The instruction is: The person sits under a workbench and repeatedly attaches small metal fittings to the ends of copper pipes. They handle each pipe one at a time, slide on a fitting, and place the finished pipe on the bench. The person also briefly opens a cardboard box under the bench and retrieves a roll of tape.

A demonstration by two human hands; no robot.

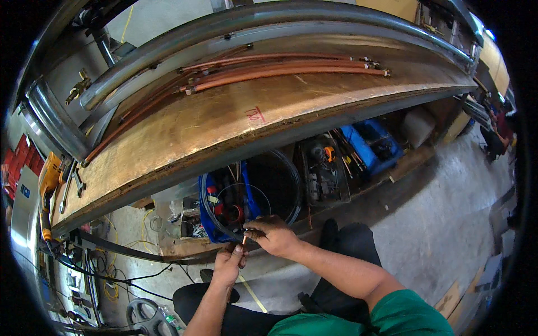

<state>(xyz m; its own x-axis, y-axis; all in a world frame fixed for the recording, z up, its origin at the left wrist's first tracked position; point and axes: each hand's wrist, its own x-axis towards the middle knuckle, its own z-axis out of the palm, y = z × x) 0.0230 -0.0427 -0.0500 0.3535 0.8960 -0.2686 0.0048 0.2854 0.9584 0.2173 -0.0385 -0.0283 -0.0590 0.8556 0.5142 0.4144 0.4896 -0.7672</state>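
My left hand is closed round the lower end of a short, thin copper-coloured rod. Above it, my right hand is closed at the rod's upper end, thumb and fingers pinched together; whether it also holds a fitting there is too small to tell. Both hands are over my knees, just in front of a blue bin on the low shelf. A coil of grey wire lies in and beside that bin, close to my right fingers.
Several copper tubes with end fittings lie along the wooden bench top. At its left end are a yellow power drill and a wrench. Below stand a clear bin and another blue bin. Black cables run at left.
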